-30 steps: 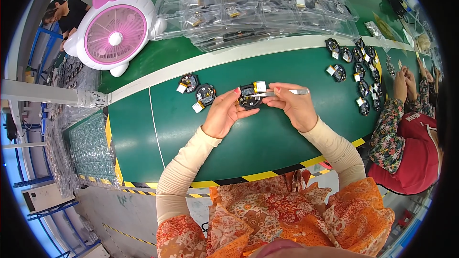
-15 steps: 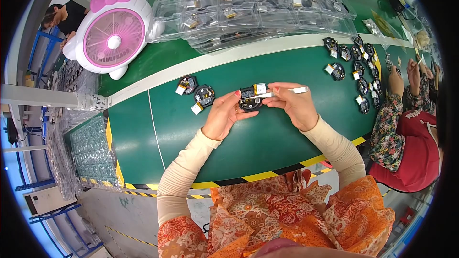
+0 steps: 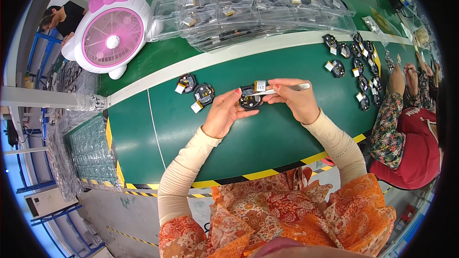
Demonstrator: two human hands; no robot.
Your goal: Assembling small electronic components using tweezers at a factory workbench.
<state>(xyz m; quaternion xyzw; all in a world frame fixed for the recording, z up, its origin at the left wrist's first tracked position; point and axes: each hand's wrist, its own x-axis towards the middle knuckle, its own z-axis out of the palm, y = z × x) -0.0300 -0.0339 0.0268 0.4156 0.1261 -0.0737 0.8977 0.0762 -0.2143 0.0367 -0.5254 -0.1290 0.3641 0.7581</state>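
Over the middle of the green bench, my left hand point(image 3: 224, 114) grips a round black electronic housing point(image 3: 249, 102) by its left side and lower edge. A small silver battery point(image 3: 260, 86) with a yellow edge sits at the housing's upper right. Pinched in my right hand point(image 3: 295, 102) is a pair of pale metal tweezers point(image 3: 287, 89), whose tips reach across onto the housing's inside; what they touch there is too small to tell. To the left lie two similar black housings point(image 3: 204, 94), each with a silver battery beside it.
More housings with batteries point(image 3: 357, 67) lie in a cluster at the right. Stacked clear plastic trays point(image 3: 258, 9) stand behind the white rail point(image 3: 229, 55). A pink and white fan point(image 3: 113, 38) stands at the far left. A co-worker in a red vest point(image 3: 416, 148) sits at the right.
The tweezers in my right hand have shifted slightly and sit a little higher at their rear end. My left hand keeps its hold on the housing. The co-worker's hand has moved.
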